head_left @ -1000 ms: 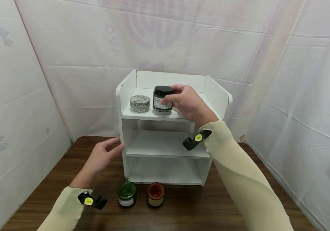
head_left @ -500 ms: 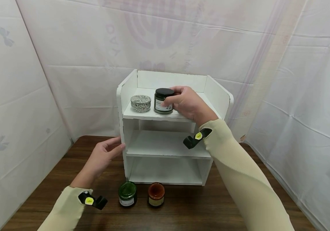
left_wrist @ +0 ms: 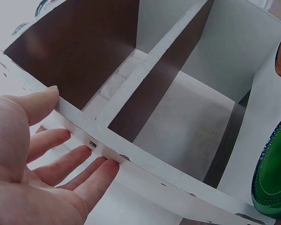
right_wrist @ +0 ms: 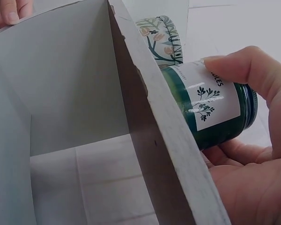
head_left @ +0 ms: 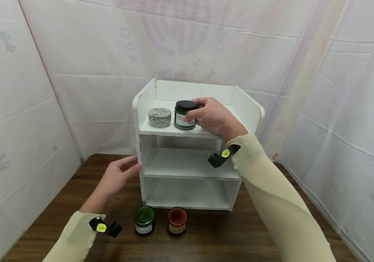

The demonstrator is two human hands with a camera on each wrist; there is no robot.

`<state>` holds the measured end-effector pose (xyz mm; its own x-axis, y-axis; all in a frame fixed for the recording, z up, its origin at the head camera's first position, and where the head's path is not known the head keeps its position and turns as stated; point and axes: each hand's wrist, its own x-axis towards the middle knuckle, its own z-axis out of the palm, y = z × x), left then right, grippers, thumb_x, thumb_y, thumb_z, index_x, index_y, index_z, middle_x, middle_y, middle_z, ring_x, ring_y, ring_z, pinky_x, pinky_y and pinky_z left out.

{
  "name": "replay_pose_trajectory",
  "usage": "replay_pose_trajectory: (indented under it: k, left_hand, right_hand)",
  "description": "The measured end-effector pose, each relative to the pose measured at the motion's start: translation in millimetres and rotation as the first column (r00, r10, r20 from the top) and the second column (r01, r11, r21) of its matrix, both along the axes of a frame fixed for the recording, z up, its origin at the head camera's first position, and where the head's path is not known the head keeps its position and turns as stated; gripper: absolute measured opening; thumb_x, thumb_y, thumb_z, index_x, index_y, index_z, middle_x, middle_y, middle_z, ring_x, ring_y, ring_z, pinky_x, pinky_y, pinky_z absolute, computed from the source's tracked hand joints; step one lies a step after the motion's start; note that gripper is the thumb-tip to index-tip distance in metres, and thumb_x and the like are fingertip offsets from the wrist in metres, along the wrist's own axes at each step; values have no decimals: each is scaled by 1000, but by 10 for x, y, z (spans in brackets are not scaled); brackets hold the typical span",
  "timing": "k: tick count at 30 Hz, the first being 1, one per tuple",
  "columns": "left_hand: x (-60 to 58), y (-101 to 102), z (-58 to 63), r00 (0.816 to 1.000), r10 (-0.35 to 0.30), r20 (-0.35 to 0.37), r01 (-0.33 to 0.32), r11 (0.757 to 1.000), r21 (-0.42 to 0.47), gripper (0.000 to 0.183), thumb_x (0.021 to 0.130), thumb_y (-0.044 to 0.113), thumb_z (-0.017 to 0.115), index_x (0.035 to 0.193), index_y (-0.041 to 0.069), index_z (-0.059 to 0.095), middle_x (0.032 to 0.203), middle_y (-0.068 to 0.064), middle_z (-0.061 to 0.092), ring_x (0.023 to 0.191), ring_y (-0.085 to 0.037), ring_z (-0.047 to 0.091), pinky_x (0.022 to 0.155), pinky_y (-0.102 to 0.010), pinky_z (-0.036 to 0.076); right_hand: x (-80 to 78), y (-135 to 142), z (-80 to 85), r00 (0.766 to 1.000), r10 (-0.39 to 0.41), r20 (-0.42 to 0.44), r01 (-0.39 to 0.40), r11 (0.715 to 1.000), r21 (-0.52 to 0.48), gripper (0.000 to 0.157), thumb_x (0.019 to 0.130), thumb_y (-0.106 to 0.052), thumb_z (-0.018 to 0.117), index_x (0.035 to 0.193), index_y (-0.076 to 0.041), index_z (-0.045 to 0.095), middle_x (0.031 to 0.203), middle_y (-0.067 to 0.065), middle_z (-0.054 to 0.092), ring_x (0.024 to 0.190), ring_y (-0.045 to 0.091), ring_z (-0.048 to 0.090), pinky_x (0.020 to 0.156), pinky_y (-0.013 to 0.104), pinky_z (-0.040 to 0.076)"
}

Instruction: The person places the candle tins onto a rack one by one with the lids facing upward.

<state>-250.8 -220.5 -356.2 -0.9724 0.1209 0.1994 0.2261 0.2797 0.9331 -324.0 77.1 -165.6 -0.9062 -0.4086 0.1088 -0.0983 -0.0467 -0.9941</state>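
Observation:
On the top board of a white shelf unit (head_left: 190, 163) stands a dark green glass jar (head_left: 185, 115) with a black lid and a white label. My right hand (head_left: 214, 118) grips this jar from its right side; the thumb lies across the label (right_wrist: 218, 98) in the right wrist view. Just left of the jar sits a round patterned tin (head_left: 159, 117), a small gap between them. My left hand (head_left: 116, 176) touches the unit's left side panel, and in the left wrist view its fingers (left_wrist: 96, 180) lie straight along that panel's outer face.
In front of the unit, a green jar (head_left: 144, 220) and an amber jar (head_left: 177, 220) stand on the dark wooden table (head_left: 233, 236). Raised panels bound the top board at the back and both sides. White sheeting (head_left: 92, 43) hangs behind and beside the table.
The jar in my right hand has come slightly down and toward the front on the top board, then holds nearly still. My left hand keeps its place.

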Motion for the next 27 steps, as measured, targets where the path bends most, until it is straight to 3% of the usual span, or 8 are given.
replay_pose_trajectory:
  k: [6,12,19,22,27]
  left_hand:
    - [-2,-13,-9,1000,2,-3,-2,1000,-5,63,102,41,64,153,10,48,152,-15,54,117,0,61,100,-28,54]
    - [-1,-24,-23,1000,2,-8,-2,1000,-7,63,102,40,64,154,9,47,152,-15,53,116,1,61,96,-22,54]
    - [0,-21,-32,1000,-4,-16,4,1000,-2,62,102,40,64,153,8,47,152,-15,53,114,4,61,96,-22,54]
    - [2,-24,-29,1000,-7,-18,7,1000,0,62,102,39,64,153,8,47,152,-16,52,114,4,61,95,-22,54]
    - [-4,-27,-22,1000,-11,-22,11,1000,-3,62,102,39,63,153,9,47,153,-15,52,115,3,61,95,-22,54]
  right_hand:
    - [8,-7,10,1000,7,-2,-7,1000,31,46,79,24,65,121,7,57,143,18,53,128,23,55,108,32,46]
    - [76,32,-11,998,17,-59,-12,997,78,60,83,16,71,139,6,52,146,17,54,133,24,56,115,35,44]
    - [192,120,-50,988,-82,-131,101,985,143,81,82,0,80,153,-3,42,150,11,54,133,20,57,115,33,45]
    - [263,149,-57,974,-111,-199,150,969,196,81,82,-6,83,152,-3,44,151,10,54,135,20,56,114,34,46]
    - [393,191,-83,956,-126,-265,182,963,198,80,84,-9,82,153,-1,41,152,12,54,136,22,56,114,36,46]
